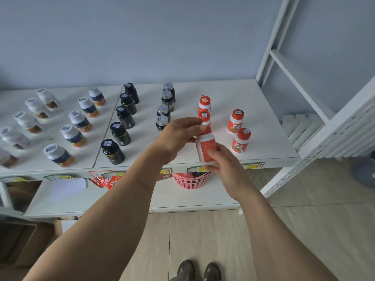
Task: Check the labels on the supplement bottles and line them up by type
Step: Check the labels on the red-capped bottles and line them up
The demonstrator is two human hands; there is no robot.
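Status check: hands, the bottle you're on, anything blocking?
Both hands, left and right, grip one red-and-white bottle, label up. Red row behind it started. Nothing blocking.

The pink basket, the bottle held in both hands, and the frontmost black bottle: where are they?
pink basket [190,181]: head view, perforated front wall.
held bottle [207,146]: head view, orange label.
frontmost black bottle [112,152]: head view, dark body.
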